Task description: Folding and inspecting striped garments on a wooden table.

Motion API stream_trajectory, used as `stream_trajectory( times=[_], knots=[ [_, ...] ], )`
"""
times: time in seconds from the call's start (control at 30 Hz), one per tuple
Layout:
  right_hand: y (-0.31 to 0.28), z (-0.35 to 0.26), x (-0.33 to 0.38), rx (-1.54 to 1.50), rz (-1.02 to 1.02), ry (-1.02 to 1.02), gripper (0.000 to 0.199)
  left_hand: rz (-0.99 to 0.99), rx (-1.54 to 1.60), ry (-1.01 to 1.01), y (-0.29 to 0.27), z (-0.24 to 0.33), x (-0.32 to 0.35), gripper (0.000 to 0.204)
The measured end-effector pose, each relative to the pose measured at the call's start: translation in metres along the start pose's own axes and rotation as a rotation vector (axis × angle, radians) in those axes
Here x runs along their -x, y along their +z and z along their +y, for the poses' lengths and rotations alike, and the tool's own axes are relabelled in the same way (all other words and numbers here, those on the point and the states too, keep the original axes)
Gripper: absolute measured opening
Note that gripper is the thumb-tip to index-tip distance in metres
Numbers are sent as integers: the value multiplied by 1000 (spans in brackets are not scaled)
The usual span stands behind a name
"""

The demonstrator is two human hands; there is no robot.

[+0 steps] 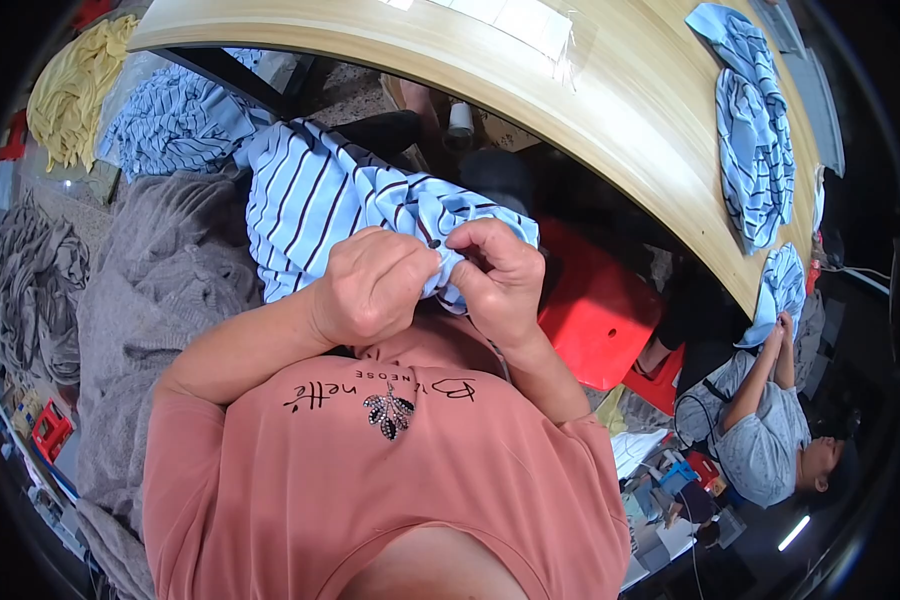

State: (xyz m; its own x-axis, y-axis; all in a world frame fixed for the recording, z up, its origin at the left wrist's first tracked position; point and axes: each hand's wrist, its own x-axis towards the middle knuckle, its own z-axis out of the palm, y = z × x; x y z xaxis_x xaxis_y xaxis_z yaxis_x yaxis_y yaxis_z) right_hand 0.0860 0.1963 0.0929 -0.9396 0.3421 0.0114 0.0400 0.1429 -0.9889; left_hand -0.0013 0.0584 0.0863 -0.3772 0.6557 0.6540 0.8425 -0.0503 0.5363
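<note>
A light blue garment with dark and white stripes [305, 205] lies bunched in front of my chest and spreads off to the left. My left hand [375, 285] is closed in a fist-like pinch on an edge of it. Close beside it, my right hand [500, 280] pinches the same gathered cloth between thumb and bent forefinger. Between the two hands a small dark thing [434, 243] shows at the cloth, too small to name. The fingertips of my left hand are mostly hidden behind its knuckles.
A wooden table [630, 90] curves across the far side, with a striped blue garment [755, 150] on its right. Grey knitwear [170, 270], a blue striped pile [180, 120] and yellow cloth [75, 90] lie left. A red stool [600, 315] stands right; a co-worker [770, 440] handles striped cloth beyond.
</note>
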Motion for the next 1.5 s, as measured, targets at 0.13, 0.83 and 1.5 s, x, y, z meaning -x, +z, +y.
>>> stream_trajectory(
  times=[0.13, 0.83, 1.5],
  knots=[
    [-11, -5, -7, 19, -118, -37, 20, 37, 38, 69, 0, 2, -1, 24],
    [3, -19, 1, 509, -33, -506, 26, 74, 0, 89, -7, 10, 2, 24],
    [17, -22, -20, 285, -161, -356, 23, 94, -53, -174, -46, -17, 10, 39]
  ],
)
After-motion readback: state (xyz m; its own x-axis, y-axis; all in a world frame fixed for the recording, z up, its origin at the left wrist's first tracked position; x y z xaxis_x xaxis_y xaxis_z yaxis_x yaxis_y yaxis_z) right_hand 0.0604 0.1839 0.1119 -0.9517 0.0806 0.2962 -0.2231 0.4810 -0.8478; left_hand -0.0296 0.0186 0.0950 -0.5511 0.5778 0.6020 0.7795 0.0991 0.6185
